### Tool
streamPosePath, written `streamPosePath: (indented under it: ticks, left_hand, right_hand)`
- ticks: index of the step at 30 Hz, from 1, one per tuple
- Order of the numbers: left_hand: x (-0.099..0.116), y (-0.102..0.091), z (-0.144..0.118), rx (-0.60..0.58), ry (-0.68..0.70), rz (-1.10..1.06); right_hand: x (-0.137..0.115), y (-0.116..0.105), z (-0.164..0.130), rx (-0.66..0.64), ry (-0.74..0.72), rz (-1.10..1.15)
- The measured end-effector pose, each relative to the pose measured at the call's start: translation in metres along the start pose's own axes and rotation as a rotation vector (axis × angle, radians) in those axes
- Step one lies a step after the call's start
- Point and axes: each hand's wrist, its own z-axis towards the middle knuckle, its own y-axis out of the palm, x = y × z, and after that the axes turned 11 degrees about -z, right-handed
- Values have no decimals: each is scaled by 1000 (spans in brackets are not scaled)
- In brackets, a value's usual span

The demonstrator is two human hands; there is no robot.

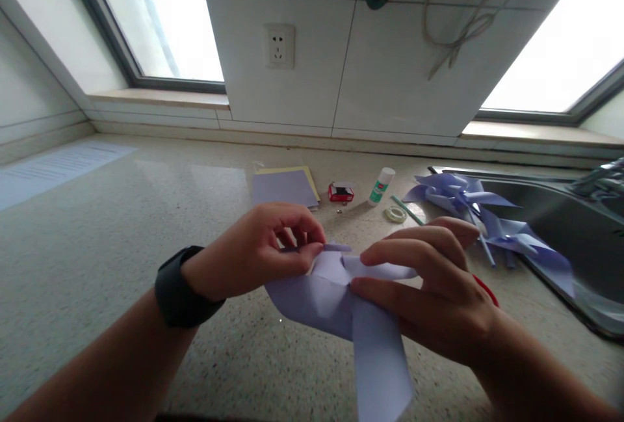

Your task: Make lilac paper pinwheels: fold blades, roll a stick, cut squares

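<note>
Two hands meet over the middle of the worktop (121,227), near its front edge, both on a folded lilac paper shape (336,305). The left hand (253,250), with a black watch (180,287) on its wrist, has its fingers (297,256) curled shut, pinching a flap at the top of the paper. The right hand (439,292) lies with fingers (390,256) stretched flat, pressing the folds down at the centre; a red band (487,289) shows at its wrist.

Farther back lie a stack of lilac and yellow sheets (285,186), a small red box (340,192), a glue stick (381,185) with a green label too small to read, and a roll of clear tape (395,214). Toward the right edge, finished lilac pinwheels (487,214) rest on the rim of a steel sink (575,227). A printed sheet (53,168) sits at the far left, its lines unreadable.

Speckled stone forms the surface. White tiles cover the wall, with a socket (279,46) between two bright windows (166,12), and a cord (463,25) hangs above.
</note>
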Motion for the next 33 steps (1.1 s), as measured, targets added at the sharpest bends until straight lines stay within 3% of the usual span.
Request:
streamPosePath:
  ticks: [8,16,20,24,29,33]
  left_hand:
    - [-10,1,3,111,-70,-272]
    - [-15,-12,14,638,60,-719]
    - [-29,-24,18,822,26,-736]
    - [-52,-31,19,818,-131,-670]
    - [-68,-34,17,670,-267,-494]
    - [-77,-42,10,557,-306,-227]
  right_hand:
    - [3,1,2,-10,-25,57]
    - [9,2,0,-20,-13,68]
    - [16,2,-1,7,7,60]
    - [24,2,-2,3,36,70]
    - [32,2,-3,-23,36,101]
    - [32,2,-3,-99,-12,132]
